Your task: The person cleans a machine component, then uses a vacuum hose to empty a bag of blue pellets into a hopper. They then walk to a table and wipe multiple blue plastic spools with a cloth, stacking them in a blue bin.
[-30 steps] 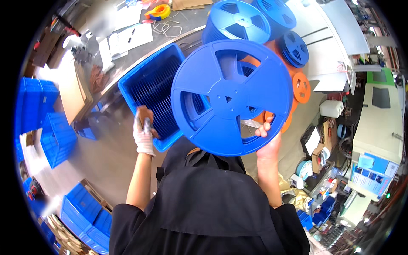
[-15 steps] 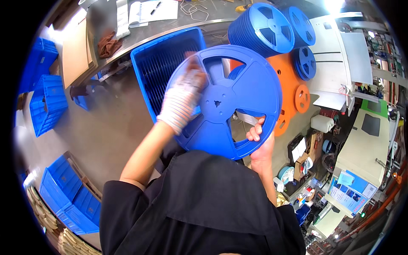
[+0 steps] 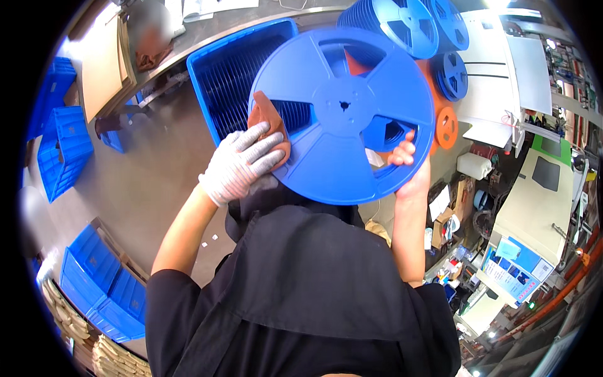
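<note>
A large blue plastic reel point(image 3: 326, 166) with a hub hole and wide cutouts is held up in front of me. My bare right hand point(image 3: 409, 169) grips its lower right rim, fingers curled through a cutout. At the reel's left edge, my left hand point(image 3: 239, 164) in a white glove presses a reddish-brown cloth point(image 3: 269, 122) against the rim. Part of the cloth lies hidden under the gloved fingers. Behind the reel to the left stands a blue bin point(image 3: 196, 85) filled with a row of upright dark blue reels point(image 3: 235, 88).
Lighter blue reels point(image 3: 411, 28) are stacked at the far right, near a smaller blue reel point(image 3: 451, 76) and an orange reel point(image 3: 446, 127). A workbench point(image 3: 220, 22) runs along the back. Blue crates point(image 3: 94, 276) stand on the floor at left; a cream machine cabinet point(image 3: 534, 207) is at right.
The reel has moved up and right and turned. My left hand, blurred over the reel's face earlier, is now lower at its left rim, with the cloth plainly visible.
</note>
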{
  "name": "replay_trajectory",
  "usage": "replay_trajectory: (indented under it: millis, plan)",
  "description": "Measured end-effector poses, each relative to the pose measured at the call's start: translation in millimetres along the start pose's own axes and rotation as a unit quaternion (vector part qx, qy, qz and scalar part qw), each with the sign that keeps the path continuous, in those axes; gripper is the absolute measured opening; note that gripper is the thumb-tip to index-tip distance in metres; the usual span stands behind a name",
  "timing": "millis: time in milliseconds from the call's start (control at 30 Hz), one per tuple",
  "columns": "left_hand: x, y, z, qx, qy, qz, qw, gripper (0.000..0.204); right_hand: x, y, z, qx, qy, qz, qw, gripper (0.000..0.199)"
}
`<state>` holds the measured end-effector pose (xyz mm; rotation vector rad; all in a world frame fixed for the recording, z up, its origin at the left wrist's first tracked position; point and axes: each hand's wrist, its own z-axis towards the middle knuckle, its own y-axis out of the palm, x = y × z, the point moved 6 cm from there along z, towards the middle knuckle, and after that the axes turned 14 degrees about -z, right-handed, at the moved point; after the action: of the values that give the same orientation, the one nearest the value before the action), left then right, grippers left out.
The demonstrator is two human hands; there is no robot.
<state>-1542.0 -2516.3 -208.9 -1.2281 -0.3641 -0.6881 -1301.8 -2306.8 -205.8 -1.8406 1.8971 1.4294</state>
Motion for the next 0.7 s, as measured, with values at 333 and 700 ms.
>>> replay_trajectory:
  millis: [333,700]
  plan:
    - [-13,8,-20,0.183,-0.152,-0.255,0.937,0.03,-53,31,10,0.025,-0.075,-0.221,0.972,0.06]
    - [-42,67,-104,0.378,-0.365,-0.76,0.384,0.038,-42,-15,-12,0.069,-0.106,-0.264,0.956,0.057]
